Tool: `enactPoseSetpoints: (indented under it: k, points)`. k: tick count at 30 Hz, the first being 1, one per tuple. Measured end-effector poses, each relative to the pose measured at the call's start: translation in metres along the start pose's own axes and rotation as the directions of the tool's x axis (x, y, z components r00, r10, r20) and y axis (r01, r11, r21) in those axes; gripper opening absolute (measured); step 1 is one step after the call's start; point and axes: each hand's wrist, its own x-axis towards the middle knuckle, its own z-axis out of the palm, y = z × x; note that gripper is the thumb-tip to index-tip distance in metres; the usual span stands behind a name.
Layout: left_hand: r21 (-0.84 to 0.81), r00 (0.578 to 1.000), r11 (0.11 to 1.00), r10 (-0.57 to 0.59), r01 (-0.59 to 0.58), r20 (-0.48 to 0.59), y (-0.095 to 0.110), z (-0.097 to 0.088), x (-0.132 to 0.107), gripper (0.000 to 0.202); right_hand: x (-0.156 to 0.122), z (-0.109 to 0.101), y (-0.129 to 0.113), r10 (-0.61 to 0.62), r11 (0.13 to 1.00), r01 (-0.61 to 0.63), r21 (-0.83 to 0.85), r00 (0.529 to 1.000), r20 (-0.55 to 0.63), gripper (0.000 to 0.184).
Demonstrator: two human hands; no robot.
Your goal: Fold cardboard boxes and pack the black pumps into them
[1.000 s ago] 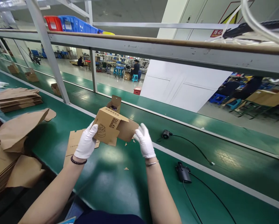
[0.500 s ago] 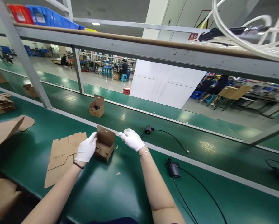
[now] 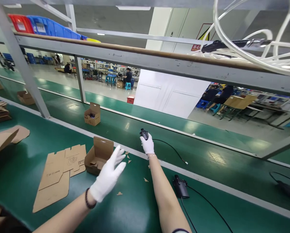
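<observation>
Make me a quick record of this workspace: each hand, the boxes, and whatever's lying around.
Left hand: white-gloved left hand, open, beside the open box; contact unclear
Right hand: white-gloved right hand, fingers around a black device
Near box: open box, lid up
Far box: lidded box, lid up, dark contents
Flat piece: unfolded cardboard, left of the open box
Other device: second device, cables attached
Litter: cardboard scraps on the green table

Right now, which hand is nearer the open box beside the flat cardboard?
Left. The left hand is at the right side of the open box, partly overlapping it in view; the right hand is farther right, holding a black device.
</observation>
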Motion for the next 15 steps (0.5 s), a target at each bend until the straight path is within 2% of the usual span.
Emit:
enactPoseSetpoints:
  k: [2, 3, 5, 6, 7, 8, 10, 11, 13, 15]
  points:
    - [-0.238, 0.991, 0.962, -0.135, 0.13, -0.001, 0.005, 0.027, 0.017, 0.067, -0.031, -0.003, -0.016, -0.148, 0.989, 0.147, 0.012, 0.989, 0.031, 0.06]
    - [-0.348, 0.988, 0.928, -0.154, 0.134, -0.032, 0.008, 0.037, 0.027, 0.062, -0.049, -0.008, -0.024, -0.264, 0.964, 0.264, 0.012, 0.962, 0.07, 0.06]
    - [-0.545, 0.977, 0.837, -0.158, 0.056, -0.143, 0.013, 0.048, 0.043, 0.045, -0.085, -0.027, -0.039, -0.508, 0.859, 0.512, 0.015, 0.846, 0.164, 0.058]
    - [-0.61, 0.972, 0.792, -0.16, 0.021, -0.173, 0.016, 0.047, 0.048, 0.038, -0.1, -0.041, -0.045, -0.58, 0.806, 0.593, 0.006, 0.787, 0.209, 0.056]
    - [-0.65, 0.971, 0.76, -0.159, 0.005, -0.178, 0.019, 0.042, 0.051, 0.034, -0.112, -0.058, -0.05, -0.616, 0.769, 0.639, -0.014, 0.747, 0.25, 0.054]
    - [-0.665, 0.978, 0.747, -0.15, 0.016, -0.145, 0.022, 0.034, 0.051, 0.034, -0.121, -0.077, -0.054, -0.64, 0.736, 0.676, -0.034, 0.711, 0.291, 0.049]
    - [-0.634, 0.995, 0.768, -0.104, 0.086, 0.009, 0.027, 0.012, 0.045, 0.036, -0.126, -0.117, -0.059, -0.688, 0.67, 0.739, -0.068, 0.652, 0.318, 0.032]
    - [-0.595, 0.992, 0.794, -0.078, 0.122, 0.1, 0.029, 0.001, 0.04, 0.036, -0.123, -0.134, -0.062, -0.718, 0.645, 0.761, -0.076, 0.637, 0.28, 0.026]
    - [-0.488, 0.959, 0.854, -0.044, 0.182, 0.281, 0.032, -0.017, 0.029, 0.038, -0.111, -0.159, -0.069, -0.762, 0.633, 0.772, -0.058, 0.635, 0.128, 0.018]
    - [-0.379, 0.904, 0.901, -0.034, 0.212, 0.426, 0.034, -0.025, 0.018, 0.045, -0.097, -0.163, -0.079, -0.755, 0.655, 0.755, 0.031, 0.655, -0.004, 0.015]
